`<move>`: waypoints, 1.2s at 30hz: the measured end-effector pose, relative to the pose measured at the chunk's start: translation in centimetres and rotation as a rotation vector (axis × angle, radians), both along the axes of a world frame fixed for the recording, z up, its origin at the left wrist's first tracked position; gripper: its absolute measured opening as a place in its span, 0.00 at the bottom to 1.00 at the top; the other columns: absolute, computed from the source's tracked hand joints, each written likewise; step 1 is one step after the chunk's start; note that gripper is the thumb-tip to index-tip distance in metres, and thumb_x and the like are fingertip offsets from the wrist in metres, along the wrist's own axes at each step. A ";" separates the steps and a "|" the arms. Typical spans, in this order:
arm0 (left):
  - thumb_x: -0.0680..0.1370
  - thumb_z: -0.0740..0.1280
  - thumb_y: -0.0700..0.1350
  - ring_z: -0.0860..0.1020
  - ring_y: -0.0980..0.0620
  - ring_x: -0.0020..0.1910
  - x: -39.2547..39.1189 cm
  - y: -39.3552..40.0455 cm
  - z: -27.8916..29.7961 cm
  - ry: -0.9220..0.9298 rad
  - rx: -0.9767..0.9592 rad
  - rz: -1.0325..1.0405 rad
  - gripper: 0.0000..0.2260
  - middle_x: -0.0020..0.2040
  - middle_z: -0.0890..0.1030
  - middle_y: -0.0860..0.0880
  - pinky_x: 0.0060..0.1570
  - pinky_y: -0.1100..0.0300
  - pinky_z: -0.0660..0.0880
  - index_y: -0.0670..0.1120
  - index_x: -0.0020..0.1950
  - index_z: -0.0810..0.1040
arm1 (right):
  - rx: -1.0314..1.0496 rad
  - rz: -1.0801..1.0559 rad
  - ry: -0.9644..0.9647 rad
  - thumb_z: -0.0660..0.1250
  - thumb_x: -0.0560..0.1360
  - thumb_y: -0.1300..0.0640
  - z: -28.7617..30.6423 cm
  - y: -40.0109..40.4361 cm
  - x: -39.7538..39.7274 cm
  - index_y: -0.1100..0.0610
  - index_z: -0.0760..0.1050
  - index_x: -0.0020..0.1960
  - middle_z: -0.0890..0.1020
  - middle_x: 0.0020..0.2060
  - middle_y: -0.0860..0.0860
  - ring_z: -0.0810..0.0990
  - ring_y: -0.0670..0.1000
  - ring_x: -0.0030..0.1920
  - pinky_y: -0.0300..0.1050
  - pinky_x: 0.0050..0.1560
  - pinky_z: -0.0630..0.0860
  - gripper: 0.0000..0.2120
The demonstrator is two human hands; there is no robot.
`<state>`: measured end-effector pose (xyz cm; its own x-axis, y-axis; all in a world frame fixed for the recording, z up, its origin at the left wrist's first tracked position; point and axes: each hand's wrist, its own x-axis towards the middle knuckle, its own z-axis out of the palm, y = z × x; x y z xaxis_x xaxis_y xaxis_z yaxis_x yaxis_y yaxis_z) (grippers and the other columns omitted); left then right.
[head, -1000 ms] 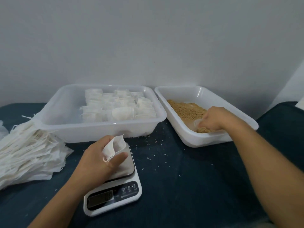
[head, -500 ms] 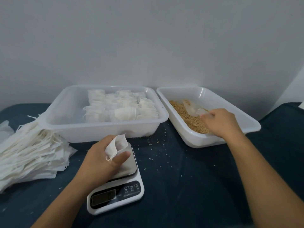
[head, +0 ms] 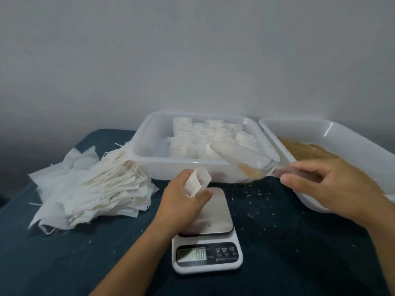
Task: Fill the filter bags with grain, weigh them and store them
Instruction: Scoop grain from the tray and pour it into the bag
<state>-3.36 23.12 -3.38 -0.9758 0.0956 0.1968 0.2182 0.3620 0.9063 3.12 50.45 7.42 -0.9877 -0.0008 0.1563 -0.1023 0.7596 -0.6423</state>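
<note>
**Filling stage: loaded scoop approaching open bag**

Holding an empty filter bag (head: pixel 197 182) open-mouthed, the left hand (head: pixel 183 207) pinched it between thumb and fingers just above the platform of the digital scale (head: pixel 207 231), whose display appeared to read zero. The right hand (head: pixel 333 186) gripped the handle of a translucent scoop (head: pixel 241 160) carrying some grain, positioned between the grain tray (head: pixel 333 133) and the bag. The storage tray (head: pixel 149 146) behind already held many filled bags. A large stack of unfilled bags (head: pixel 96 189) lay to the left. Loose grains were scattered on the dark cloth (head: pixel 277 253). Assessment: this bag remained unfilled, unweighed and unstored; considerable work outstanding.
</note>
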 end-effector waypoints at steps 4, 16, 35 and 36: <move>0.73 0.76 0.46 0.77 0.62 0.37 -0.3 -0.2 -0.1 -0.033 0.003 0.066 0.09 0.41 0.82 0.54 0.35 0.72 0.71 0.54 0.46 0.77 | 0.149 0.104 -0.110 0.69 0.64 0.29 1.7 -0.7 0.4 0.25 0.81 0.49 0.85 0.39 0.34 0.82 0.37 0.40 0.43 0.40 0.74 0.13; 0.74 0.75 0.48 0.77 0.61 0.46 0.4 0.2 -0.1 0.075 -0.189 0.046 0.11 0.46 0.80 0.58 0.44 0.63 0.73 0.58 0.48 0.75 | 0.498 0.149 -0.073 0.68 0.61 0.25 5.2 -2.8 -0.6 0.23 0.77 0.50 0.82 0.38 0.29 0.78 0.34 0.44 0.45 0.46 0.80 0.18; 0.75 0.74 0.48 0.78 0.61 0.41 0.0 0.2 0.0 -0.036 -0.070 0.025 0.09 0.44 0.81 0.57 0.37 0.70 0.69 0.56 0.50 0.76 | 0.486 0.081 -0.025 0.67 0.60 0.23 5.5 -3.2 0.1 0.23 0.77 0.50 0.81 0.38 0.30 0.80 0.39 0.41 0.45 0.45 0.78 0.19; 0.75 0.74 0.48 0.77 0.61 0.39 0.0 0.1 0.1 -0.054 -0.038 0.022 0.08 0.43 0.81 0.56 0.37 0.68 0.70 0.56 0.50 0.77 | 0.413 0.080 -0.046 0.67 0.60 0.24 5.1 -2.7 0.2 0.27 0.80 0.48 0.83 0.37 0.32 0.80 0.38 0.42 0.44 0.43 0.76 0.18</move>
<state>-3.39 23.22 -3.29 -0.9868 0.0801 0.1405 0.1609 0.4008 0.9019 3.29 47.71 12.56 -0.9880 -0.1308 0.0824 -0.1494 0.9449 -0.2913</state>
